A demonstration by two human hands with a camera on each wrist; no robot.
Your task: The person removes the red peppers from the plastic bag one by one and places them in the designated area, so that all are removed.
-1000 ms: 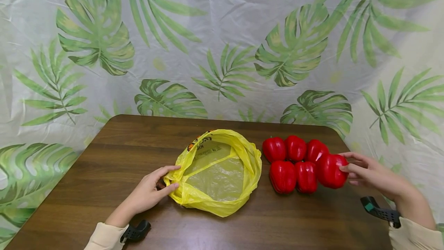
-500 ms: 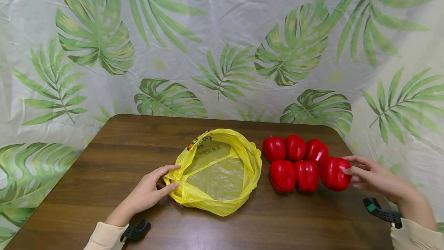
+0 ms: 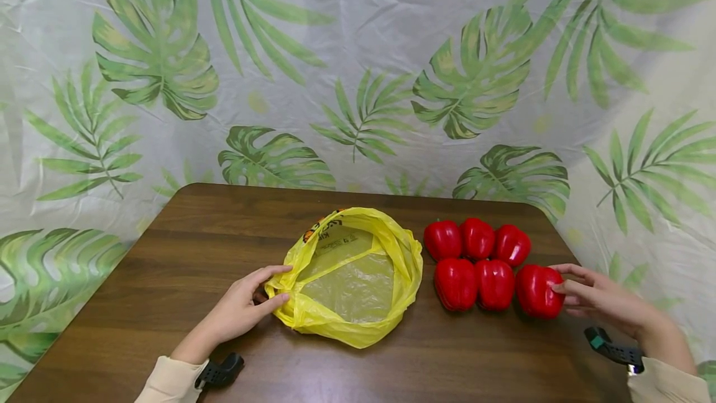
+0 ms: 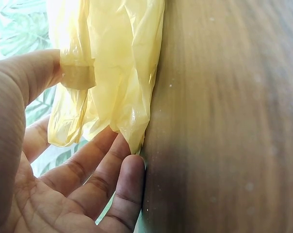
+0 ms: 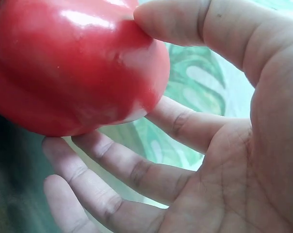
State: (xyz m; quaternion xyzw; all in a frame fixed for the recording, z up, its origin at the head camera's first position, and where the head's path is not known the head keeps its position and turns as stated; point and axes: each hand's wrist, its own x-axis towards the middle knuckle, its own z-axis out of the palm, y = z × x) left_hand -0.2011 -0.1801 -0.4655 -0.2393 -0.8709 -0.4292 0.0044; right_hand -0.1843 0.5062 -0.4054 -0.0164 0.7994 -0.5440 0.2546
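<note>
My left hand (image 3: 243,303) holds the left rim of a yellow plastic bag (image 3: 358,334), which stands with its mouth spread wide and nothing inside. In the left wrist view the thumb tip shows through the plastic (image 4: 105,73), with the fingers along the outside. At the right, my right hand (image 3: 601,297) grips a red bell pepper (image 3: 539,292) between thumb and fingers, as the right wrist view shows on the glossy pepper (image 5: 88,63). It is at the right end of a front row, beside two more red bell peppers (image 3: 495,285). Another three bell peppers (image 3: 477,239) form the back row.
A dark brown wooden table (image 3: 224,222) carries everything. Behind it hangs a pale cloth (image 3: 358,36) printed with green leaves. Both wrists wear black bands, the left band (image 3: 220,372) resting close to the tabletop.
My right hand has brought its bell pepper toward me and lower, out of its overlap with the back row. The left hand and the bag have stayed in place.
</note>
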